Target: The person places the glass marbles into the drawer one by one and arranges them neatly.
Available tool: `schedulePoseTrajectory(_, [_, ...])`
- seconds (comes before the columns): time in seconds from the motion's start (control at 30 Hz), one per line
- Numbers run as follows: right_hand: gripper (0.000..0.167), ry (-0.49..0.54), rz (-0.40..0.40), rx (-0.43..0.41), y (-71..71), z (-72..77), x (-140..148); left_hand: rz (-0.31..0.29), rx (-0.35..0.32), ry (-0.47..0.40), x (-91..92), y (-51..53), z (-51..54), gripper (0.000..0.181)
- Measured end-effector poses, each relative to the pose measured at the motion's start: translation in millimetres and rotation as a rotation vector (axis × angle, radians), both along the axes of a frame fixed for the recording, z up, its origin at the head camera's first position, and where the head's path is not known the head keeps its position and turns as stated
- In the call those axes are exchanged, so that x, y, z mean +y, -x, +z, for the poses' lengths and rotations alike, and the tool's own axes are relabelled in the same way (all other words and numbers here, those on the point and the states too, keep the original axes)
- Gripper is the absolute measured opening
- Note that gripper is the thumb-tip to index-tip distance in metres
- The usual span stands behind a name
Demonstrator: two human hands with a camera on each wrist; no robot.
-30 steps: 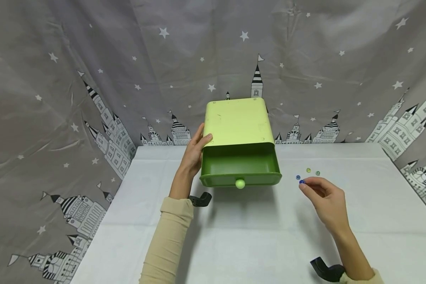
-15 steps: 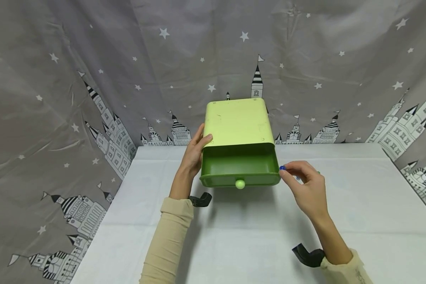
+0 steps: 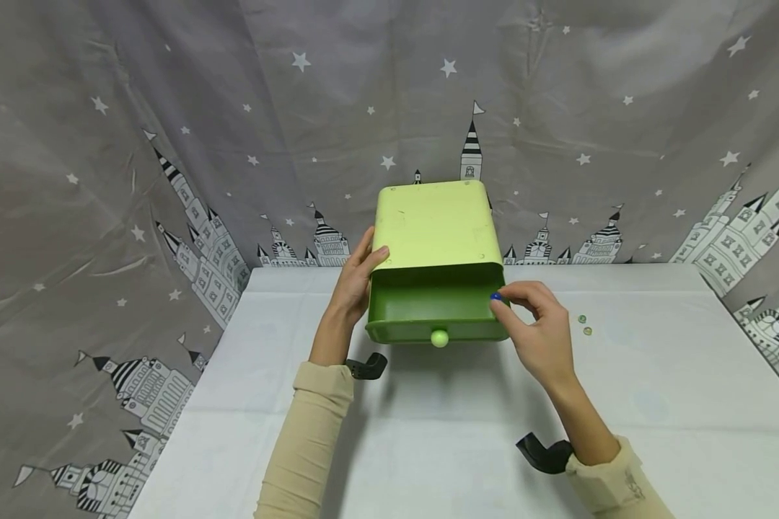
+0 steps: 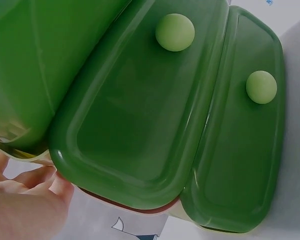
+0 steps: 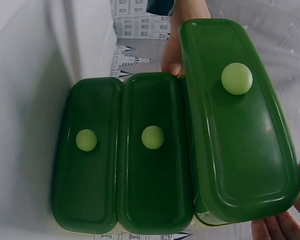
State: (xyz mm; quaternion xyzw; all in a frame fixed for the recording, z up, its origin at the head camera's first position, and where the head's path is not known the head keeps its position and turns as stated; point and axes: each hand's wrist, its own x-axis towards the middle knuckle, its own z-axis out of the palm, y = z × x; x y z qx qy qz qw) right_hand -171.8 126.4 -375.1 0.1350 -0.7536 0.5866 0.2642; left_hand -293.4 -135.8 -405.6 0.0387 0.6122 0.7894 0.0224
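Note:
A small chest (image 3: pixel 438 223) with a pale yellow-green body and three green drawer fronts stands on the table. Its top drawer (image 3: pixel 402 331) is pulled out, with a round light green knob (image 3: pixel 439 338). My left hand (image 3: pixel 350 292) rests against the chest's left side, thumb on the top edge. Between thumb and fingertips, my right hand (image 3: pixel 542 335) pinches a blue marble (image 3: pixel 495 296) over the drawer's right wall. The right wrist view shows these fingers (image 5: pixel 287 225) beside the drawer's edge, with the marble hidden. Two lower drawers (image 5: pixel 155 190) are pushed in.
A green marble (image 3: pixel 581 318) and a yellowish one (image 3: pixel 588 331) lie on the white cloth (image 3: pixel 675 375), right of my right hand. A grey curtain (image 3: pixel 337 108) printed with castles and stars hangs behind the table.
My right hand has carried the blue marble leftward from the table up to the drawer. The yellowish marble has shifted nearer on the table. My left hand stays in place.

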Motion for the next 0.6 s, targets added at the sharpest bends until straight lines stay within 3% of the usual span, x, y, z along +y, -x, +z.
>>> schedulePoseTrajectory(0.23, [0.012, -0.006, -0.001, -0.017, 14.2, -18.2, 6, 0.007, -0.001, 0.008, 0.5, -0.8, 0.6, 0.069])
schedulePoseTrajectory(0.6, [0.015, -0.004, 0.007, 0.0, 15.4, -21.8, 8, 0.005, 0.005, 0.016, -0.5, -0.4, -1.2, 0.072])
